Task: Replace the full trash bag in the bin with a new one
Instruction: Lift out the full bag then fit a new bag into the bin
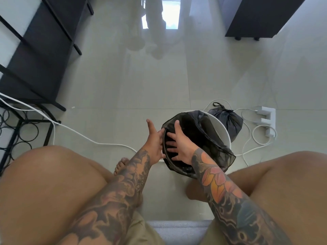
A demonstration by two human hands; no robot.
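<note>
A white round bin [224,133] stands on the floor between my knees, with a new black bag [203,135] draped over its mouth. My left hand [155,142] is at the bin's left rim, thumb raised, fingers pinching the bag's edge against the rim. My right hand [178,145] lies inside the bag's opening with its fingers spread, pressing the film toward the left rim. The full black trash bag [228,119], knotted at the top, sits on the floor just behind the bin to the right.
A white power strip [265,119] with looping white cables [251,138] lies right of the bin. A long white cable [76,131] crosses the floor at left. A black metal rack [35,55] stands at the left, a dark cabinet [256,16] far right. I sit on a grey seat [178,230].
</note>
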